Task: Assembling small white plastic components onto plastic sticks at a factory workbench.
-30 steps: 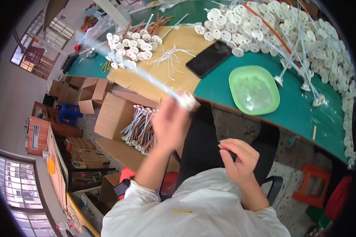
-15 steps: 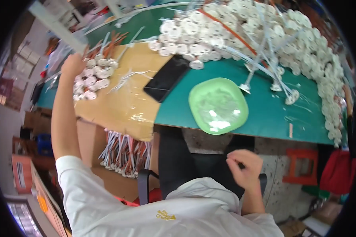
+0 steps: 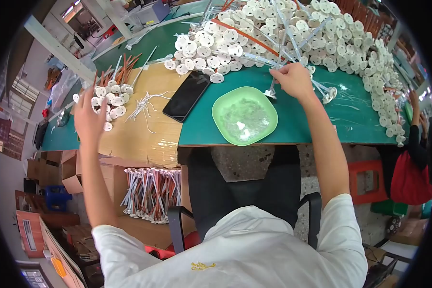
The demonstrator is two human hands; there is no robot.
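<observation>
My right hand (image 3: 294,79) is closed in a pinch on the pale wire lead of a white round-ended piece (image 3: 270,93), just beyond the right rim of a green dish (image 3: 215,115). The dish holds clear, glossy small bits too fine to name. Out at the left, my left hand (image 3: 88,120) has its fingers stretched and apart, empty as far as I can see. It is beside a small heap of white discs (image 3: 114,100) with orange and white wires, on brown cardboard (image 3: 144,137). More white-ended leads (image 3: 329,95) lie right of my right hand.
A large heap of white discs (image 3: 254,36) runs along the table's back and right side. A black phone (image 3: 187,96) and loose white ties (image 3: 146,106) lie left of the dish. Below the edge, a carton holds bundled leads (image 3: 153,194). A co-worker's hand (image 3: 414,113) shows far right.
My right hand has gone from my lap up to the leads beyond the dish and pinched one. My left hand has drawn back toward me from the small heap, its fingers opening. The view has shifted.
</observation>
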